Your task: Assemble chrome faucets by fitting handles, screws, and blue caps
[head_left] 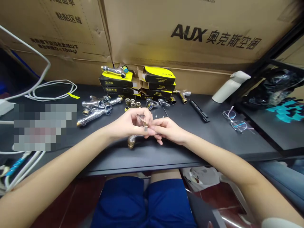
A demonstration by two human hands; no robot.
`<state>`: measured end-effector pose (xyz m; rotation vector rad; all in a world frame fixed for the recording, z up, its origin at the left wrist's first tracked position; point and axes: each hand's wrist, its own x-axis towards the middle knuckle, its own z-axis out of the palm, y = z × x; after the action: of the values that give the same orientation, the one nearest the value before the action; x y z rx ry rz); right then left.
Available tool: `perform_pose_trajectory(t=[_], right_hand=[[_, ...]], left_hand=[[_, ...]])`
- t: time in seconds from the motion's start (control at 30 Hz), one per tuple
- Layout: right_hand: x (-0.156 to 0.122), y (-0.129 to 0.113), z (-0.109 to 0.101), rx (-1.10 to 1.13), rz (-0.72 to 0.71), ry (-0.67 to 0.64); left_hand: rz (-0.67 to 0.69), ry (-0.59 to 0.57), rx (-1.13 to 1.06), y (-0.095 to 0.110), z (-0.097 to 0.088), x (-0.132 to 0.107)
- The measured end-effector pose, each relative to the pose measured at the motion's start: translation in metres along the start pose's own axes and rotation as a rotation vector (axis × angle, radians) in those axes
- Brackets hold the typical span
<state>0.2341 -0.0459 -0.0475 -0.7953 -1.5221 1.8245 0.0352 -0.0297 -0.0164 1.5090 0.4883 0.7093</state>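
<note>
My left hand (129,125) is closed around a chrome tap (133,140) with a brass end, held just above the black table (213,136) near its front edge. My right hand (166,129) meets it from the right, its fingers pinched on the tap's upper part, where a small grey piece (145,128) shows between the fingertips. Both hands touch each other over the tap.
Several chrome taps (95,109) lie left of centre, small brass fittings (133,103) behind the hands. Yellow-black boxes (152,82) stack at the back, one tap (114,70) on top. Glasses (234,122), a white bottle (230,85), a black strip (200,110), white cables (49,88).
</note>
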Motion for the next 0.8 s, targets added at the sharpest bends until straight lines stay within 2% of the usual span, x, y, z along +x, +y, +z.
perform_pose_trajectory(t=[0.1,0.37,0.47,0.63,0.8], right_hand=[[0.001,0.0,0.0,0.014,-0.004,0.0],[-0.001,-0.008,-0.003,0.045,-0.018,0.062],[-0.002,-0.01,-0.005,0.056,-0.016,0.06],[-0.003,-0.011,-0.006,0.048,-0.027,0.027],[-0.005,-0.01,-0.004,-0.037,-0.078,0.058]], left_hand=[[0.05,0.055,-0.023,0.0,0.003,0.001],[0.074,0.177,-0.147,0.0,0.002,0.005],[0.05,0.218,-0.245,0.002,0.003,0.006],[-0.02,0.357,-0.35,-0.002,0.004,0.009],[-0.099,0.366,-0.374,-0.008,-0.001,0.013]])
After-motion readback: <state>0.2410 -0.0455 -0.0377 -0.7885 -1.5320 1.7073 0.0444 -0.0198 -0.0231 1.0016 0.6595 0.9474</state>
